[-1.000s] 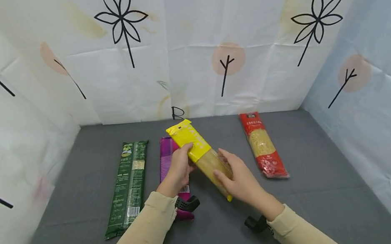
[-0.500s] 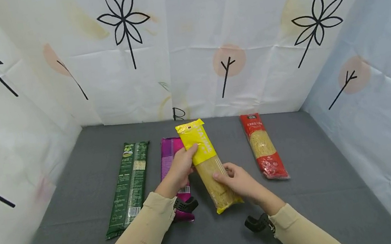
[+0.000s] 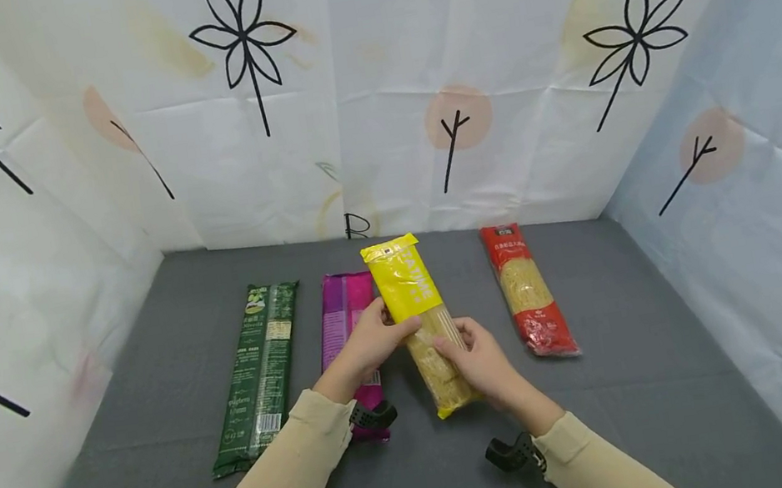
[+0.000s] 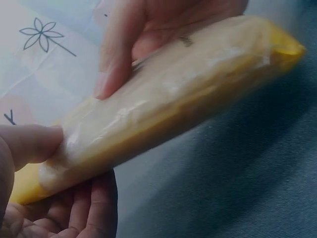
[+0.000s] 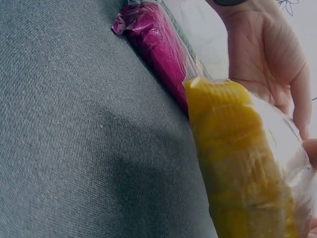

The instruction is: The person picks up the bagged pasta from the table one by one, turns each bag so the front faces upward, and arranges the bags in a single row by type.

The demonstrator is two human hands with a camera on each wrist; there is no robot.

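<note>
Both hands hold a yellow spaghetti packet with a clear lower window, tilted, top away from me, over the middle of the table. My left hand grips its left edge near the middle, thumb on the front and fingers behind, as the left wrist view shows on the packet. My right hand holds the lower right edge, thumb over the window. In the right wrist view the packet's yellow end hides most of the right hand. Under the left forearm lies a purple packet, partly covered.
A green spaghetti packet lies at the left of the grey table. On the right is a red noodle packet with a clear window. White patterned cloth walls off the back and both sides.
The yellow packet has turned more upright and shifted right, its front now facing me. My left hand has slid down from the printed top to the window's upper edge. Other packets stay put.
</note>
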